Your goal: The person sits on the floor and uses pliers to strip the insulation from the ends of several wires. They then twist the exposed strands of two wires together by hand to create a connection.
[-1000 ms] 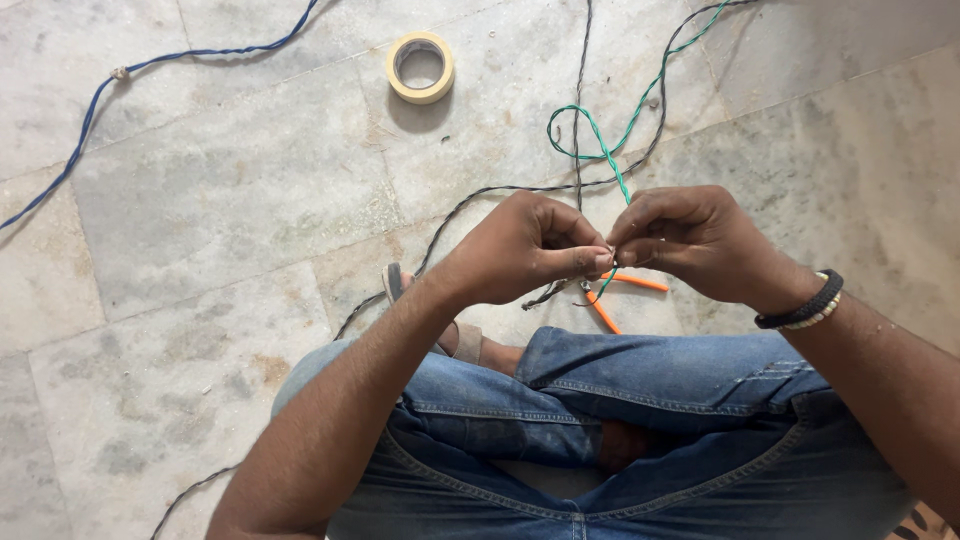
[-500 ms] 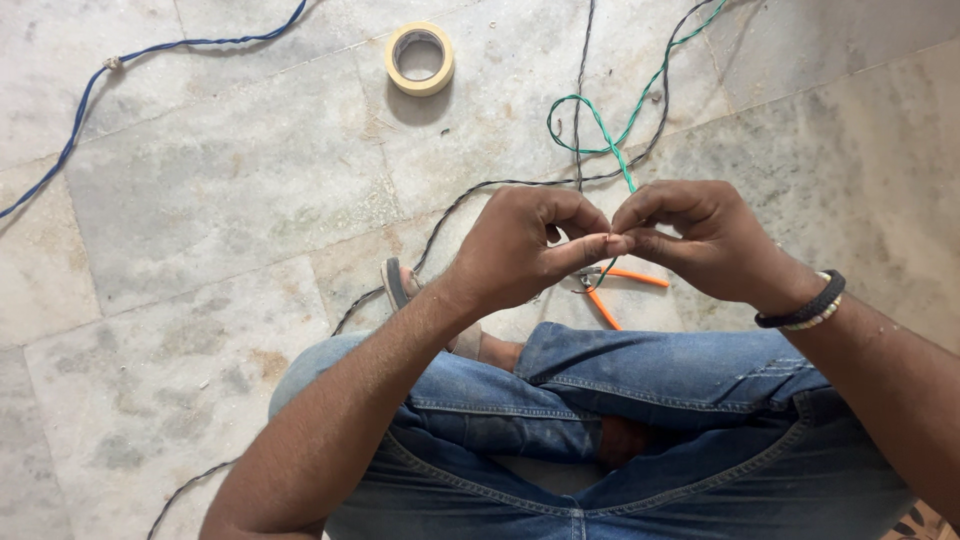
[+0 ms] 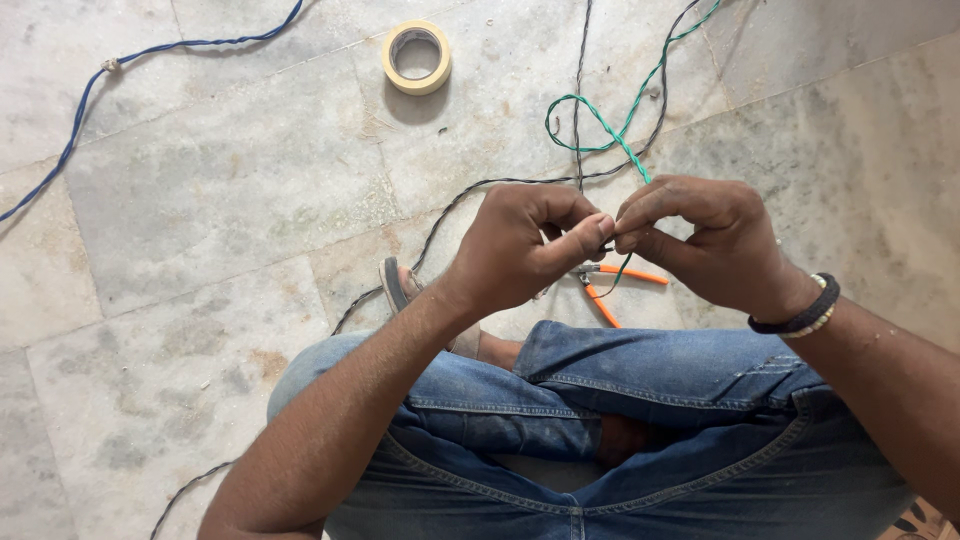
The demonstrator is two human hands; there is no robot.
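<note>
Green wire (image 3: 600, 125) is pinched between left hand (image 3: 525, 245) and right hand (image 3: 705, 240), knuckles raised.

Left hand (image 3: 525, 245), right hand (image 3: 705, 240) pinched together (fingertips touching).

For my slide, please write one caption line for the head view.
Seated cross-legged, left hand and right hand pinch wire ends above orange-handled pliers.

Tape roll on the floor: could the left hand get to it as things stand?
Probably yes. The tape roll lies in the open on the floor, nothing between. But the left hand is pinching the wire together with the right hand.
</note>
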